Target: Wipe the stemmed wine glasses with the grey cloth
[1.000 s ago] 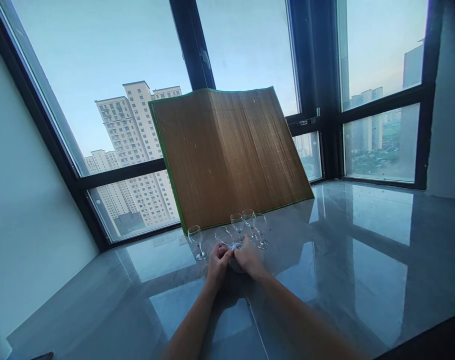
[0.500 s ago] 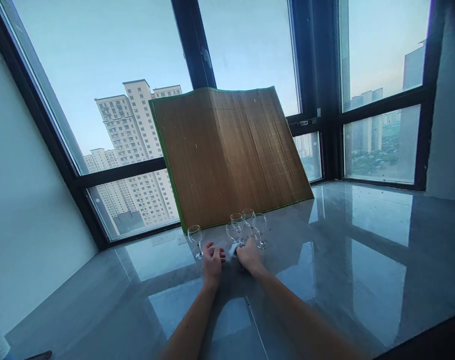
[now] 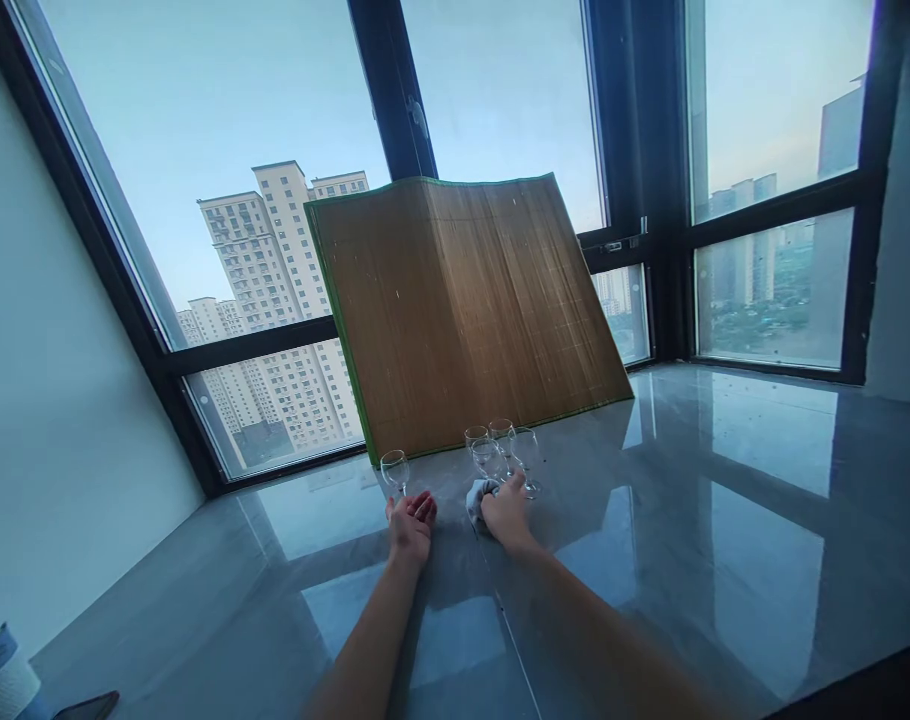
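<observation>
My left hand [image 3: 411,527] is palm-up with its fingers apart and slightly curled, just in front of a lone wine glass [image 3: 395,468]. The hand covers the lower stem and foot of that glass, and I cannot tell whether they touch. In my right hand [image 3: 506,512] is a bunched grey-white cloth [image 3: 477,502], gripped low over the tiles. Right behind it stands a cluster of several clear stemmed glasses, among them a front glass [image 3: 486,458] and a right-hand glass [image 3: 528,455]. Parts of their stems are hidden by the hand.
A brown bamboo mat [image 3: 470,310] with green edging leans against the windows behind the glasses. The glossy tiled surface [image 3: 620,610] reflects the panes. At the lower left are a paper roll [image 3: 5,675] and a dark flat object [image 3: 87,706] resembling a phone.
My left hand has moved left, up to the lone glass. My right hand has shifted slightly down and right with the cloth, which shows more now. The view has turned a little.
</observation>
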Demonstrator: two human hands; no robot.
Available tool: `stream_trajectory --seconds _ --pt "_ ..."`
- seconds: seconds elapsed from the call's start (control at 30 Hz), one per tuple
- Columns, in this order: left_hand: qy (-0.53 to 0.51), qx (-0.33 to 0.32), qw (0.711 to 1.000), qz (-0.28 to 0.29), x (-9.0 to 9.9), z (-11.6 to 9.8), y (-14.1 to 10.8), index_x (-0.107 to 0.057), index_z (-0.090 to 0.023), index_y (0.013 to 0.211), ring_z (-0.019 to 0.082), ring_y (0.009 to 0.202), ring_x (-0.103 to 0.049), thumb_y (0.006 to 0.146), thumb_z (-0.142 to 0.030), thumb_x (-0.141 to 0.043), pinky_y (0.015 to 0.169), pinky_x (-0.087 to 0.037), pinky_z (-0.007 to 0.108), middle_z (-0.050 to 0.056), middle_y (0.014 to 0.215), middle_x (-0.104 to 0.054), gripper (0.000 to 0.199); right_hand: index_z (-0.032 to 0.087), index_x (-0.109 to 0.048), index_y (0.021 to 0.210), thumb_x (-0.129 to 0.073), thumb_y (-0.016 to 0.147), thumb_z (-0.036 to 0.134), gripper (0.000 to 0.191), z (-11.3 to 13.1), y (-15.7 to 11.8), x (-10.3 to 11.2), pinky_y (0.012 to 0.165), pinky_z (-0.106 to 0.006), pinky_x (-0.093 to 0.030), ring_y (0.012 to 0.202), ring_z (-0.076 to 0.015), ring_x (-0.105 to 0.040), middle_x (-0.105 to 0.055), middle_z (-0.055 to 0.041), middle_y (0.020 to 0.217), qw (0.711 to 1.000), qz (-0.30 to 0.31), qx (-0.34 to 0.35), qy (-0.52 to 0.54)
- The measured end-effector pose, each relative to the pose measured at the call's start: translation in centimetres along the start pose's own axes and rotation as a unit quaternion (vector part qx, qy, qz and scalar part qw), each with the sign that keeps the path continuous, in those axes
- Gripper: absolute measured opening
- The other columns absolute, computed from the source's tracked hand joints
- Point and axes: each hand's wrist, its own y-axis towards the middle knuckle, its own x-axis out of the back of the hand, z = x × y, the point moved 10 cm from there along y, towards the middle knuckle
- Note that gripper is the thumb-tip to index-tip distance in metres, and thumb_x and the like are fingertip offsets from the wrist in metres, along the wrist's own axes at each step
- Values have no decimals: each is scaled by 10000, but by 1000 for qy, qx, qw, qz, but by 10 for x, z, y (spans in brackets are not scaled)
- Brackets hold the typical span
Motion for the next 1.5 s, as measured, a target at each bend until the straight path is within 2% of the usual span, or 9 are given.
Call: stream_trajectory --seconds 0.17,0.3,0.4,0.57,0.8,0.93,1.13,1.27,1.5 --pt "-19 48 998 25 -2 2 0 -515 -256 1057 155 683 -661 829 -201 -618 687 -572 318 43 857 -653 257 24 -273 1513 -484 802 106 746 9 -13 8 951 -331 -479 1258 -363 -580 -475 -267 1474 999 -12 -19 23" --pt "-26 68 997 20 -1 7 2 -556 -234 1003 156 685 -654 864 -203 -578 691 -575 324 47 840 -634 144 96 -217 1517 -426 856 139 695 18 -19 15 951 -297 -475 1252 -290 -596 -437 -230 1523 999 -31 -1 35" --pt "-29 80 996 17 -1 10 4 -560 -217 963 156 686 -655 891 -186 -524 690 -577 315 57 834 -629 86 155 -218 1469 -409 853 174 646 20 -19 18 932 -309 -480 1184 -239 -614 -501 -205 1452 993 -62 24 95" --pt "-24 88 996 20 -3 12 5 -518 -198 859 162 703 -672 928 -201 -461 687 -575 297 98 848 -653 89 192 -367 1332 -462 788 230 554 18 -19 29 804 -374 -498 952 -267 -634 -602 -159 1182 965 -147 65 207" --pt "17 51 997 51 -13 13 1 -514 -205 923 179 670 -684 943 -292 -463 684 -555 314 108 830 -705 103 226 -389 1256 -470 751 200 512 38 -31 47 934 -422 -466 1009 -243 -572 -546 -111 1146 928 -192 162 274" --pt "45 16 996 77 -19 13 -2 -510 -200 958 181 661 -684 948 -362 -461 697 -537 318 92 805 -710 170 229 -388 1289 -466 738 164 560 54 -40 47 927 -417 -483 989 -230 -595 -564 -84 1104 924 -163 223 265" --pt "148 -83 978 124 -26 9 -6 -523 -212 1021 148 652 -651 794 -550 -694 631 -471 267 15 859 -690 441 238 -370 1369 -498 757 166 630 67 -47 25 816 -377 -531 873 -222 -663 -634 -70 1121 939 -67 261 213" --pt "224 -116 956 153 -31 10 -7 -526 -202 1010 172 703 -660 739 -701 -678 635 -464 280 21 870 -689 588 229 -353 1401 -507 788 185 634 72 -50 26 820 -384 -541 907 -232 -676 -641 -89 1172 933 -61 288 206" --pt "234 -112 951 166 -33 13 -5 -531 -204 756 106 506 -498 747 -713 -653 512 -365 235 -54 587 -533 524 228 -372 1404 -495 797 150 624 75 -49 35 875 -389 -544 952 -218 -672 -648 -75 1133 917 -79 313 235"
